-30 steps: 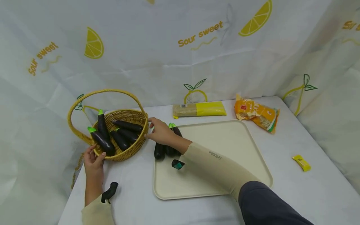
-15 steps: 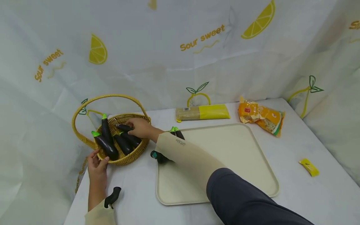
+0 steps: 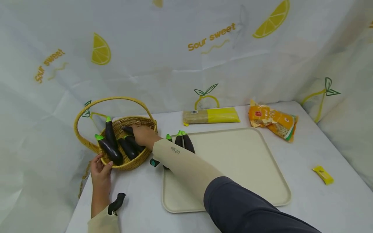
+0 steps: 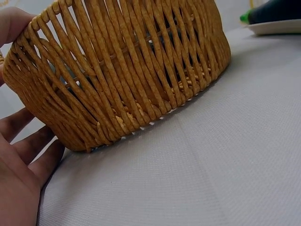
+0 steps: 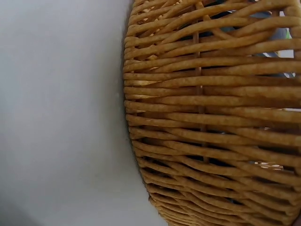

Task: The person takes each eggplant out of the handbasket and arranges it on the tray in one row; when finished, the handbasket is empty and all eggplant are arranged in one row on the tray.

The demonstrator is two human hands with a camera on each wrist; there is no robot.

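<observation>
Head view: high, facing forward and down, farthest; basket point(image 3: 134, 164) at eight o'clock. Left wrist: low, close to same basket; tray point(image 4: 277, 27) at two o'clock, shared with head view. Right wrist: rolled sideways, close, basket at three.

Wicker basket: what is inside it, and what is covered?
Five eggplants show inside the basket; the right hand partly covers at least one, and anything beneath them is hidden.

We see the left hand point(image 3: 100, 173) holding a wicker basket point(image 3: 128, 166), the right hand point(image 3: 144, 136) inside it, apparently touching a dark eggplant point(image 3: 127, 130).
</observation>
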